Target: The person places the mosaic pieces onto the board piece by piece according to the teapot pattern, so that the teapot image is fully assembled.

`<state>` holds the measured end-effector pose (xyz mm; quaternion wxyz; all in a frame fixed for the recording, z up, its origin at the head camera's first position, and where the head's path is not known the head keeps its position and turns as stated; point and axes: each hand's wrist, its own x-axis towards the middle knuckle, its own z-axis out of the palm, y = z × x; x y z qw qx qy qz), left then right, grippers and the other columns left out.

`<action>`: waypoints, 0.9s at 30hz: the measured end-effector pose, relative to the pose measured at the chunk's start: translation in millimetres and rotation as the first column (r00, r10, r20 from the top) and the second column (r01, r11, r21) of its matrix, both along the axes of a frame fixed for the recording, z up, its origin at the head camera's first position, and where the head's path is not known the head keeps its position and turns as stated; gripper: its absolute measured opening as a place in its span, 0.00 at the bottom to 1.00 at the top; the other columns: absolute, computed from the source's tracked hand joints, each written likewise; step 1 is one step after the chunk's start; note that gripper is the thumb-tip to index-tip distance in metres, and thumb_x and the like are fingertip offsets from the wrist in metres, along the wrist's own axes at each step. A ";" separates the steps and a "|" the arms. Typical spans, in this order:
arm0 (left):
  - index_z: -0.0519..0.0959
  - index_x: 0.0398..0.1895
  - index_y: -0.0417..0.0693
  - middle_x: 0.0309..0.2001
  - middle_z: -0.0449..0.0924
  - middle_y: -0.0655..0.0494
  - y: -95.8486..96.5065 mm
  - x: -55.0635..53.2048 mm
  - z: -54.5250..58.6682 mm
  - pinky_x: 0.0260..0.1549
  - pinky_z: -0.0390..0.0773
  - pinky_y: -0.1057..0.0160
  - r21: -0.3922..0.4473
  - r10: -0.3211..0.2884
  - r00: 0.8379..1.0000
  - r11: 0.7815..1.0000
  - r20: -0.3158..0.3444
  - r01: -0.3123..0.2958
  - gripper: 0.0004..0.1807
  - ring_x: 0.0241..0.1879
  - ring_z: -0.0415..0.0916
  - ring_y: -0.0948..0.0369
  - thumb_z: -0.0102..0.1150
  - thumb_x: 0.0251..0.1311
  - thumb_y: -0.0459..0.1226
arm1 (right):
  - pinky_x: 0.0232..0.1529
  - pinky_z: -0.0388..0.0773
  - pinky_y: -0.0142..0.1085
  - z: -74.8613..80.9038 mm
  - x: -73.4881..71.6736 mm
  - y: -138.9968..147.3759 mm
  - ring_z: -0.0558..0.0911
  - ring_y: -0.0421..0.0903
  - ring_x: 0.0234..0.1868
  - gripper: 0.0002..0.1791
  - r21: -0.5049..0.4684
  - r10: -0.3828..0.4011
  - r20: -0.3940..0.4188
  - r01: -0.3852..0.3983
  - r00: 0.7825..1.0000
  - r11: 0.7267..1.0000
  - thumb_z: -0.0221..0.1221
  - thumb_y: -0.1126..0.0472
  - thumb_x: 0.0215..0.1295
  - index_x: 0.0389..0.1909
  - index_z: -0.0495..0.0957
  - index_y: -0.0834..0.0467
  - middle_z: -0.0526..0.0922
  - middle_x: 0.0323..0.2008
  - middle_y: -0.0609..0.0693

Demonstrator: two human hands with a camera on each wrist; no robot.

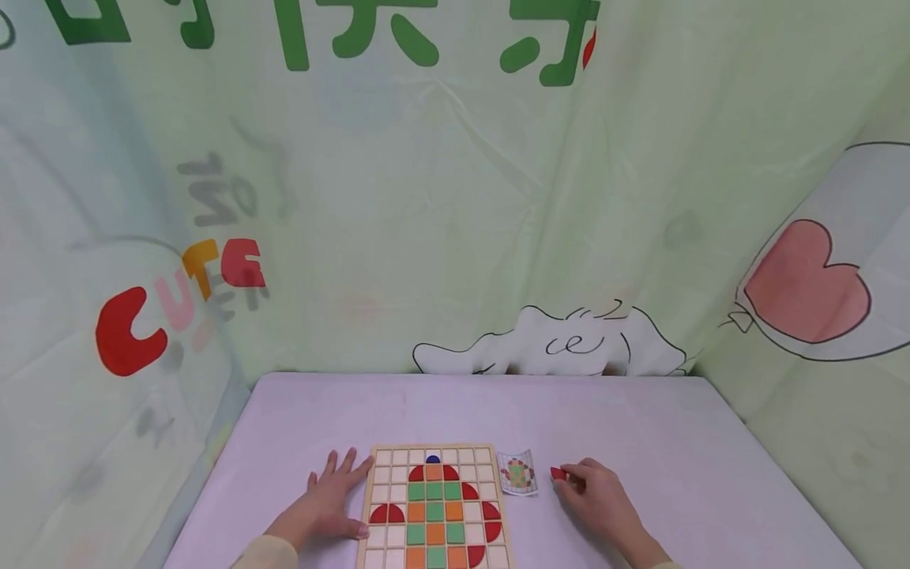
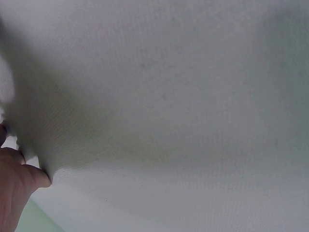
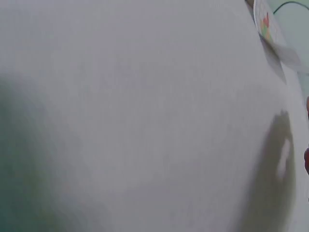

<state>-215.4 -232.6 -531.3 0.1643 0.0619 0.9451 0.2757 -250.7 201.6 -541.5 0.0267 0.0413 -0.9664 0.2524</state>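
In the head view a wooden grid board [image 1: 379, 476] lies on the table, with green and orange square tiles, several red quarter-circle tiles [image 1: 490, 510] and a blue half-round piece [image 1: 433, 459] set in its cells. My left hand [image 1: 329, 499] rests at the board's left edge, fingers spread, fingertips and thumb touching the frame. Right of the board, my right hand [image 1: 599, 498] pinches a red tile [image 1: 558, 473] between thumb and fingers. Between the board and that hand lies a small printed pattern card [image 1: 518, 472], its corners curling up; part of it also shows in the right wrist view.
The pale lilac table [image 1: 604, 419] reaches back to a printed fabric curtain [image 1: 455, 237], which also hangs along both sides. The board's near edge runs out of the bottom of the head view.
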 end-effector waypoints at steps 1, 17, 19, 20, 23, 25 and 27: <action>0.61 0.79 0.47 0.80 0.48 0.31 0.1 0.2 0.4 0.68 0.38 0.19 -0.002 0.000 1.000 1.000 -0.001 0.000 0.62 0.78 0.34 0.27 0.84 0.37 0.47 | 0.28 0.73 0.28 2.4 1.7 -3.3 0.72 0.41 0.30 0.12 -0.015 0.001 -0.008 -0.001 1.000 1.000 0.71 0.64 0.58 0.43 0.88 0.64 0.78 0.28 0.47; 0.63 0.78 0.46 0.80 0.50 0.31 3.3 2.5 6.2 0.68 0.42 0.20 -0.014 0.017 1.000 1.000 -0.022 -0.018 0.60 0.78 0.36 0.27 0.84 0.37 0.45 | 0.28 0.73 0.24 22.9 30.0 -79.4 0.71 0.33 0.29 0.15 -0.196 0.351 0.000 -0.344 0.936 0.918 0.71 0.57 0.61 0.44 0.89 0.63 0.76 0.27 0.40; 0.63 0.78 0.46 0.79 0.51 0.31 3.2 2.8 6.8 0.68 0.42 0.20 -0.010 0.016 1.000 1.000 -0.027 -0.016 0.60 0.78 0.36 0.27 0.84 0.37 0.44 | 0.27 0.73 0.25 23.5 31.4 -87.8 0.71 0.33 0.29 0.15 -0.209 0.396 -0.001 -0.387 0.918 0.898 0.71 0.57 0.61 0.44 0.89 0.62 0.76 0.27 0.39; 0.63 0.78 0.46 0.79 0.50 0.31 3.2 2.9 7.3 0.68 0.42 0.20 -0.008 0.016 1.000 1.000 -0.027 -0.016 0.60 0.78 0.36 0.27 0.85 0.37 0.44 | 0.27 0.73 0.24 24.0 32.0 -92.1 0.71 0.32 0.29 0.14 -0.214 0.414 -0.001 -0.404 0.910 0.889 0.71 0.56 0.62 0.43 0.89 0.62 0.76 0.26 0.39; 0.63 0.78 0.46 0.79 0.50 0.31 3.2 2.9 7.9 0.68 0.41 0.19 -0.006 0.017 0.999 1.000 -0.029 -0.017 0.60 0.78 0.36 0.27 0.85 0.36 0.44 | 0.27 0.72 0.24 25.6 33.1 -105.1 0.70 0.31 0.29 0.13 -0.236 0.465 -0.008 -0.453 0.885 0.860 0.70 0.57 0.62 0.42 0.89 0.61 0.75 0.26 0.38; 0.63 0.78 0.46 0.80 0.50 0.31 3.0 2.4 7.1 0.68 0.41 0.20 -0.009 0.017 0.999 1.000 -0.029 -0.017 0.60 0.78 0.36 0.27 0.85 0.36 0.44 | 0.26 0.72 0.23 26.4 33.6 -114.0 0.70 0.30 0.28 0.12 -0.247 0.496 -0.014 -0.483 0.868 0.840 0.70 0.57 0.63 0.41 0.90 0.61 0.76 0.26 0.38; 0.63 0.78 0.46 0.80 0.50 0.31 2.6 2.0 6.1 0.68 0.42 0.19 -0.009 0.016 0.999 1.000 -0.030 -0.016 0.60 0.78 0.36 0.27 0.85 0.36 0.44 | 0.26 0.72 0.23 27.0 34.4 -123.1 0.70 0.29 0.28 0.12 -0.253 0.520 -0.017 -0.507 0.854 0.824 0.70 0.57 0.63 0.41 0.90 0.61 0.77 0.27 0.38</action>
